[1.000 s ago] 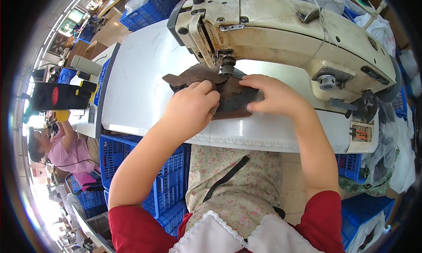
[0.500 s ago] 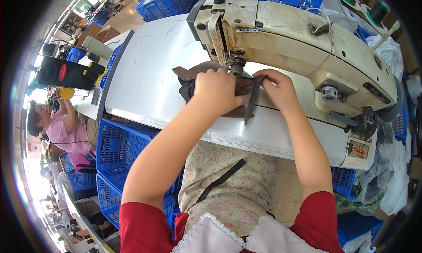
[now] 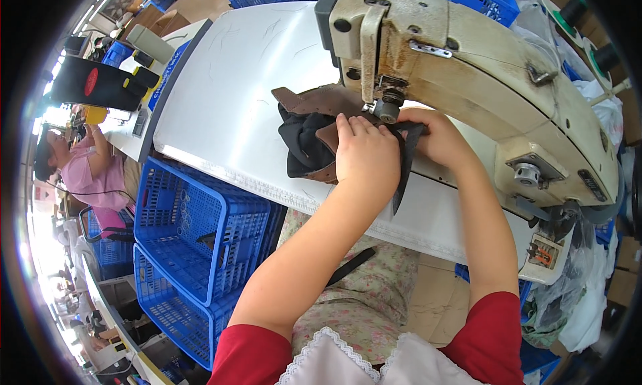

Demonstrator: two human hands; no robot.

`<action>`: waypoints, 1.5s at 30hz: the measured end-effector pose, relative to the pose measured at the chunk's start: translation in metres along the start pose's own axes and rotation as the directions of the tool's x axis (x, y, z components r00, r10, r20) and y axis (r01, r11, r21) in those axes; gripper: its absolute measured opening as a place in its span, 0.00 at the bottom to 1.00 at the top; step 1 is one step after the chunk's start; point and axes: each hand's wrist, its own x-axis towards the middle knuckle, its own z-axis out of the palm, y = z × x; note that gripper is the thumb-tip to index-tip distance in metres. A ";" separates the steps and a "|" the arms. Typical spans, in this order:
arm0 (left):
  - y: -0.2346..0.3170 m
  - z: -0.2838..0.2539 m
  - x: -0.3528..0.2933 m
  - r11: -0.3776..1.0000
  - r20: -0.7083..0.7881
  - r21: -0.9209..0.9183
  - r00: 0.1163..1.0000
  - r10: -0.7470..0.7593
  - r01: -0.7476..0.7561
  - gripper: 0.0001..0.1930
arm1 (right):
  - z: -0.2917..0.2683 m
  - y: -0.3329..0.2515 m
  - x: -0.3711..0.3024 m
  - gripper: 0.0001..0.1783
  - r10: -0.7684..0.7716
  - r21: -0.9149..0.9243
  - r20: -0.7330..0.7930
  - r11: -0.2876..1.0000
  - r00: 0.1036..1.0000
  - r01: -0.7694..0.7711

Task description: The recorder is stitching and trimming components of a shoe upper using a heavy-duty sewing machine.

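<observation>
Under the needle area of a cream sewing machine [image 3: 461,57] lies a brown leather-like workpiece [image 3: 321,99] with small holes along its edge. Black fabric [image 3: 304,141] is bunched inside it. My left hand [image 3: 368,151] is closed over its right part, fingers together, the back of the hand facing up; its thumb is hidden. A narrow black strip [image 3: 407,168] hangs from the work beside this hand. Just right of the presser foot, my right hand [image 3: 438,138] pinches the strip's upper part, its fingertips partly behind the strip and the machine head.
The white sewing table [image 3: 247,71] has loose thread scraps on it and a ruler along its near edge. Blue baskets [image 3: 177,228] stand at the left. Another person [image 3: 100,174] works at a machine farther left. Thread cones [image 3: 575,9] stand behind at right.
The view has shifted, with the machine appearing nearer. My left hand has moved right along the workpiece, uncovering more black fabric. My right hand stays at the strip.
</observation>
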 end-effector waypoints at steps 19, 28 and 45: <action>-0.013 0.021 -0.004 0.985 -0.167 -0.024 0.972 0.162 -0.169 0.16 | 0.029 0.004 -0.013 0.25 -0.219 -0.312 -0.148 0.936 0.964 0.165; -0.020 0.012 -0.002 0.976 -0.097 -0.043 0.973 0.208 -0.213 0.17 | 0.038 0.008 -0.018 0.28 -0.296 -0.428 -0.152 0.880 0.943 0.207; -0.042 0.017 0.005 0.944 -0.130 -0.058 0.940 0.315 -0.324 0.13 | 0.057 -0.004 -0.026 0.29 -0.261 -0.440 -0.233 0.887 0.937 0.137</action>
